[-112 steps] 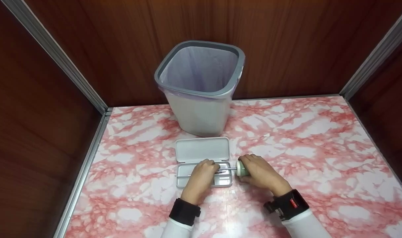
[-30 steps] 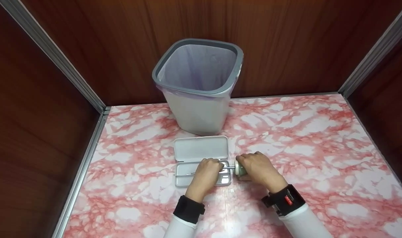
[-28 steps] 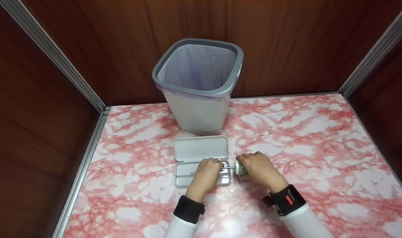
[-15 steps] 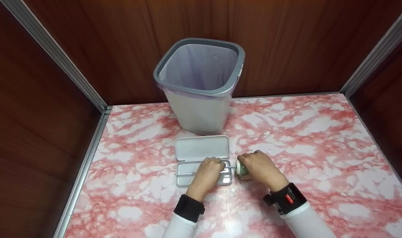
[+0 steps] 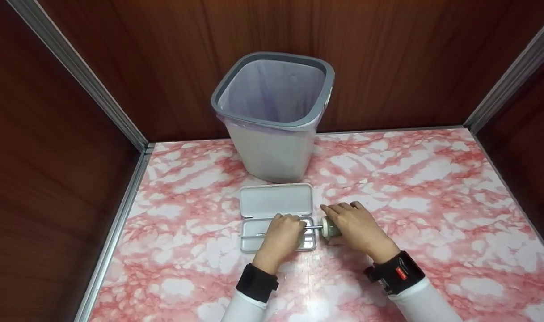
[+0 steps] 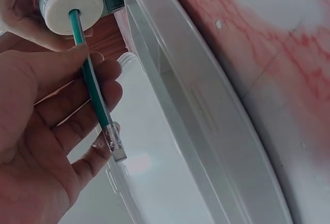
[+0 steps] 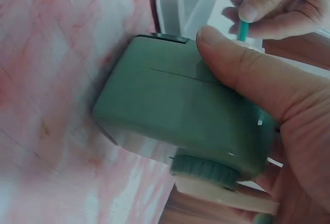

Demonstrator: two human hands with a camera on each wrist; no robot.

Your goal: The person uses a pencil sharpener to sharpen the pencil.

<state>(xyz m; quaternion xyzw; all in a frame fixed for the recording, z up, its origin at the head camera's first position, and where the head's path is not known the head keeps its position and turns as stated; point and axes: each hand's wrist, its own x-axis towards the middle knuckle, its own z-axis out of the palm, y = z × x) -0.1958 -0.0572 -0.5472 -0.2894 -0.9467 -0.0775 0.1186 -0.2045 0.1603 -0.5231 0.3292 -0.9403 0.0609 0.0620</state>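
My left hand (image 5: 281, 235) pinches a green pencil (image 6: 94, 87) between thumb and fingers, above the tray of an open pencil case (image 5: 276, 201). The pencil's eraser end sticks out past my fingers; its other end sits in the hole of the white round front (image 6: 73, 9) of a green pencil sharpener (image 7: 170, 90). Just right of the case, my right hand (image 5: 356, 227) grips the sharpener's body, thumb over one side. A beige crank (image 7: 221, 195) with a green knob shows on the sharpener's far end. The pencil's point is hidden inside.
Behind the case stands a tall bin (image 5: 272, 152) with a grey rim and a purple liner. The case's lid lies back toward it, and its tray has a divider. Wood-grain panels (image 5: 388, 67) with metal edges enclose the red-and-white marbled table (image 5: 187, 197).
Over the last seconds my left hand has moved a little right along the pencil, closer to the sharpener. My right hand, still gripping the sharpener, has shifted slightly right. The case stays open.
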